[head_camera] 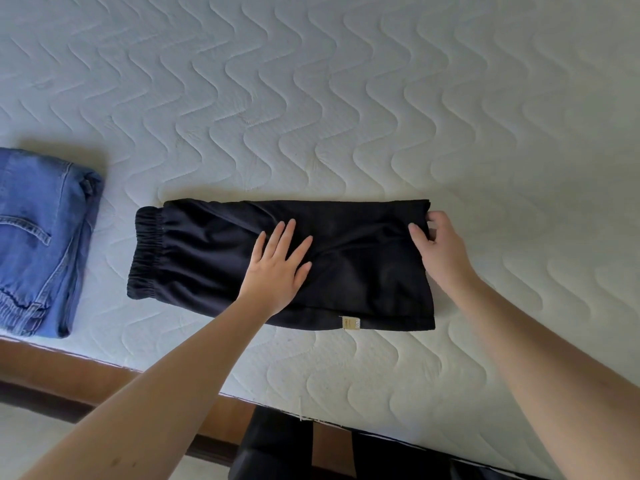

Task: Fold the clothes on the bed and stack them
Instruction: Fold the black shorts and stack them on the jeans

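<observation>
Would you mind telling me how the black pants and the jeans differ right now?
The black pants lie mid-bed, being handled: left hand flat on them, right hand gripping their edge. The blue jeans sit untouched at the left, cut off by the frame. Both are folded on the mattress.

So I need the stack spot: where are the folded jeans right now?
In the head view, the folded jeans lie at the far left of the mattress near its front edge, left of the black shorts.
</observation>
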